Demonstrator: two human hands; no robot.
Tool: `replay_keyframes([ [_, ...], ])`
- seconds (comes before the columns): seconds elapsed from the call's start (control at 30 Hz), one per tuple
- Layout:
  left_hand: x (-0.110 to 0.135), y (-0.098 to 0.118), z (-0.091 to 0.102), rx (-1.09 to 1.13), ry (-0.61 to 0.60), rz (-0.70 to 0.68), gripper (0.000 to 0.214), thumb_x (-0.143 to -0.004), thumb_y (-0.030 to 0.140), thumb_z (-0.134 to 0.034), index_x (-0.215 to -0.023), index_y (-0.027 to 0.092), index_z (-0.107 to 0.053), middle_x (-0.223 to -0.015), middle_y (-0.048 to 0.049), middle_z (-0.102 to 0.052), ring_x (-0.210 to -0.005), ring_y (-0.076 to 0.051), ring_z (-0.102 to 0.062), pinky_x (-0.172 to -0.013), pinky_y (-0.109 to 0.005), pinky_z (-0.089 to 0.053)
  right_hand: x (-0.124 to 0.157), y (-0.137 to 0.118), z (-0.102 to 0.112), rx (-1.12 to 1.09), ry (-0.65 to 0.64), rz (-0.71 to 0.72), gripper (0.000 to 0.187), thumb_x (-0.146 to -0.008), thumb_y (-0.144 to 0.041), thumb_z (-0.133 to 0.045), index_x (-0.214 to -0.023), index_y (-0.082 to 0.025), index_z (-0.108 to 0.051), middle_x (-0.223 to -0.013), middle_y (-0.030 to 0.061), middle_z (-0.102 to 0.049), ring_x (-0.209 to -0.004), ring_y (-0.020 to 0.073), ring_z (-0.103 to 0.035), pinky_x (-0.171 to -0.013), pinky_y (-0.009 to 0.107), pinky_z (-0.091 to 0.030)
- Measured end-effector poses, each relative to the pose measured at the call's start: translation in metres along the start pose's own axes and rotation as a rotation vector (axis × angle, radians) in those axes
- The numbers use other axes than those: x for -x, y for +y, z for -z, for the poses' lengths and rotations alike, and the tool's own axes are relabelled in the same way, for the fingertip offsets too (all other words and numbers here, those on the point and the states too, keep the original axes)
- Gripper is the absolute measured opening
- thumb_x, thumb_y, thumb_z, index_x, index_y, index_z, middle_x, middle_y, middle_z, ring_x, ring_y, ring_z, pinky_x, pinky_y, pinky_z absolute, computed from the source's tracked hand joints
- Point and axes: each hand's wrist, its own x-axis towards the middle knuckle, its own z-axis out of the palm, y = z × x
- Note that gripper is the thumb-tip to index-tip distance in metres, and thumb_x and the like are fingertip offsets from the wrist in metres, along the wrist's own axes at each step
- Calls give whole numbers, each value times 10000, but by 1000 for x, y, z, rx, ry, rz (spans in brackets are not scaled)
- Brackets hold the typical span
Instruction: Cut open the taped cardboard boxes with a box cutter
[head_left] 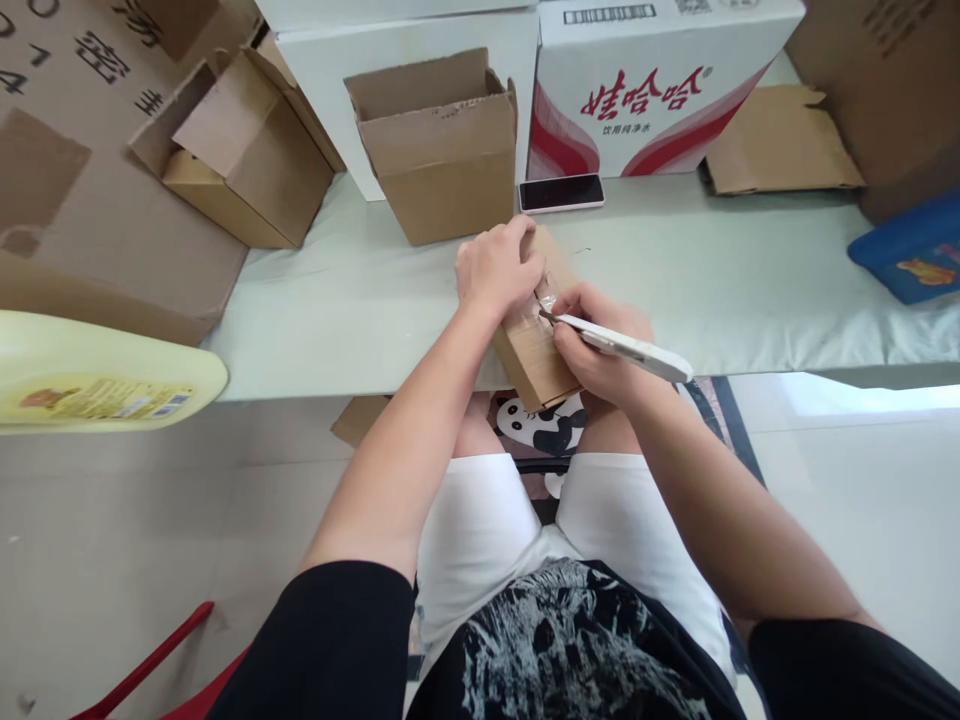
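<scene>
A small brown cardboard box (pixel 534 352) sealed with clear tape rests tilted against the front edge of the white table (pixel 360 300). My left hand (pixel 496 268) is closed over the top of the box and holds it steady. My right hand (pixel 600 350) grips a white utility knife (pixel 626 346). Its blade tip touches the taped seam on the box, just beside my left fingers.
An open empty carton (pixel 442 150) stands behind the box, with a phone (pixel 561 192) to its right. More open cartons (pixel 240 150) lie at the left, a red and white printed case (pixel 652 85) at the back, a blue object (pixel 911 250) at the right, and a yellow bottle (pixel 97 370) near left.
</scene>
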Motion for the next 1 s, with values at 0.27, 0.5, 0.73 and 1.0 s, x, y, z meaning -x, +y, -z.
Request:
replay_keyframes([
  [0.27, 1, -1, 1, -19, -1, -1, 440, -957, 306, -492, -1359, 303, -670, -1383, -40, -735, -1272, -298, -674, -1100, -465, -489, 0, -4, 0, 9, -4, -20, 131, -781, -369, -521, -873, -276, -526, -726, 23, -630, -636, 228, -540, -635, 374, -404],
  [0.5, 1, -2, 1, -9, 9, -8, 438, -945, 312, -484, -1339, 316, -676, -1373, -29, -741, -1265, -295, -676, -1093, -463, -491, -1, -3, 3, 9, -29, -20, 134, -734, -363, -518, -823, -283, -456, -680, 23, -599, -602, 235, -495, -596, 384, -375],
  [0.73, 1, -2, 1, -2, 16, -9, 434, -936, 319, -491, -1325, 323, -683, -1361, -33, -747, -1255, -293, -682, -1085, -464, -494, -1, -3, 3, 10, -21, 1, 123, -726, -350, -527, -808, -287, -460, -637, 12, -590, -580, 233, -495, -574, 377, -372],
  [1.0, 2, -1, 2, 5, 9, -6, 451, -933, 314, -483, -1340, 325, -675, -1375, -26, -741, -1269, -294, -674, -1097, -465, -488, 0, -2, 5, -6, -24, 6, 133, -731, -364, -519, -824, -286, -465, -658, 13, -580, -595, 232, -506, -588, 372, -375],
])
